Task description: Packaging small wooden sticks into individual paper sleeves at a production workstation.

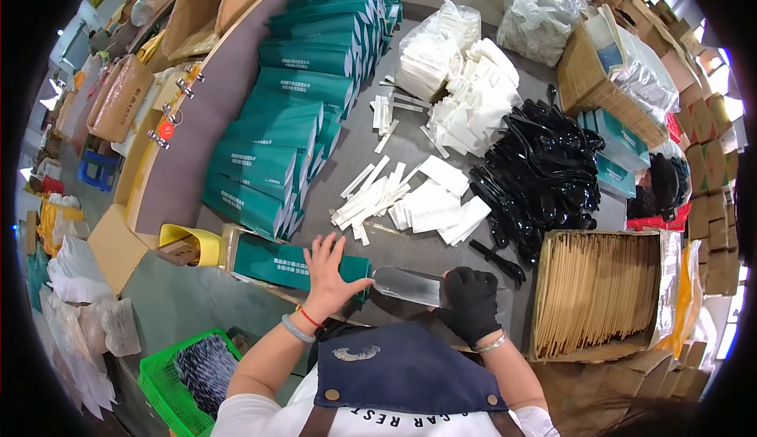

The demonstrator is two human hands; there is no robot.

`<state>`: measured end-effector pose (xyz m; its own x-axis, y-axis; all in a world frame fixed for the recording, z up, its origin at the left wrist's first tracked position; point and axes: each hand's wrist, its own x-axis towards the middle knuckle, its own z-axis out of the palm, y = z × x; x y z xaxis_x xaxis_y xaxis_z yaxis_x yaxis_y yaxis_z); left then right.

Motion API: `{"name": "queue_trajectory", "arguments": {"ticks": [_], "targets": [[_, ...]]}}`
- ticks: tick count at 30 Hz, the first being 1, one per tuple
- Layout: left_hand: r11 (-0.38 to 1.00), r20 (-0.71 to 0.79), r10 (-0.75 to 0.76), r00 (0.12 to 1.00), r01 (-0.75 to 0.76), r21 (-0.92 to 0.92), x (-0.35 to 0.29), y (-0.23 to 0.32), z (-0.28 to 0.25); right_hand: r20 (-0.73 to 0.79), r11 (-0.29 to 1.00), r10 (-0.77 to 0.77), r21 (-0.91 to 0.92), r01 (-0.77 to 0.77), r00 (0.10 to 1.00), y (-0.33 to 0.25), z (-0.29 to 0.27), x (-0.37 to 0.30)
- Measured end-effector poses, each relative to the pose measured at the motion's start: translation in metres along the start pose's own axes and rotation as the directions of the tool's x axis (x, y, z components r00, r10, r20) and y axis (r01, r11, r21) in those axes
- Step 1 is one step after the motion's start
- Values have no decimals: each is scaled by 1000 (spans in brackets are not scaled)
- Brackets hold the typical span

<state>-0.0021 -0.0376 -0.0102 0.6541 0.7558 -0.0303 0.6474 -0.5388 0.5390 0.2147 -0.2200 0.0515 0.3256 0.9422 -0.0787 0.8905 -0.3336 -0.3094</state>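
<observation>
The left hand (327,275) rests, fingers apart, on a green carton (264,260) at the counter's (382,254) near edge; the gloved right hand (473,304) clamps a glossy flat piece (406,286). The carton looks light, crushable, best held by its long sides.

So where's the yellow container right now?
In the head view, the yellow container is toward the left, just left of the long green box that the person's left hand rests on.

Left hand (327,273) splayed; gloved right hand (471,303) curled.
</observation>
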Motion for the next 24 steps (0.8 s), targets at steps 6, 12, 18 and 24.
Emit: {"name": "queue_trajectory", "arguments": {"ticks": [6,12,18,24], "targets": [[999,31,-16,999,17,-33,0,9,-5,35,976,-76,208,67,997,-37,53,22],[989,7,151,989,-151,-12,46,11,-8,-170,932,-72,340,127,983,-25,41,29],[948,-45,254,966,-239,208,101,2,8,-505,838,497,490,-240,705,93,2,-44],[930,-134,347,928,-321,181,103,29,1,-613,574,738,346,-742,284,247,8,-192]]}}
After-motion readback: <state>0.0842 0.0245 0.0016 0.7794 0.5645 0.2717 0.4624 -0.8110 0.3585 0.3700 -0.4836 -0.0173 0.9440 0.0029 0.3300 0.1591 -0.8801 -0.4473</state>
